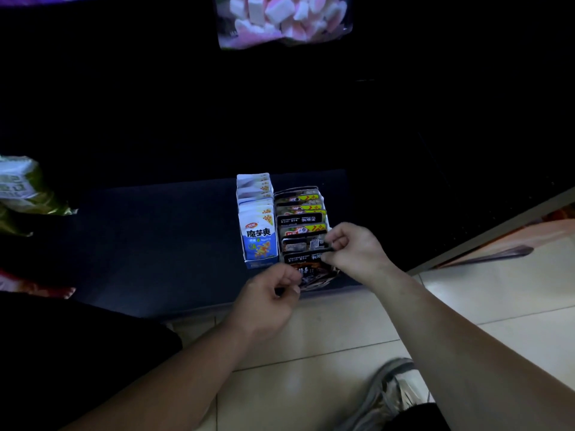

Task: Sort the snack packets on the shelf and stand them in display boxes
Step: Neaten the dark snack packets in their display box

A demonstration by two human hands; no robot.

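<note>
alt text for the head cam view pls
Two bare hands work at dark snack packets standing in a display box on a low dark shelf; the right hand pinches the top of one packet, the left hand curls by the front packet. A box of blue-and-white packets stands alongside.

There are two display boxes on the dark shelf [155, 244]. One is a blue and white cardboard box [259, 263]. One is a dark cardboard box [323, 199].

The first box holds white and blue snack packets [260, 241], and the second holds dark snack packets [300, 219]. I count eight white ones and seven dark ones, but the light is dim and the back ones are squashed together, so I may be off by one.

There are two hands, a left hand [264, 295] and a right hand [354, 247].

There is one clear bag of pink and white marshmallows [284, 20], one green bag [25, 194], one red packet [37, 286] and one grey shoe [395, 396].
</note>
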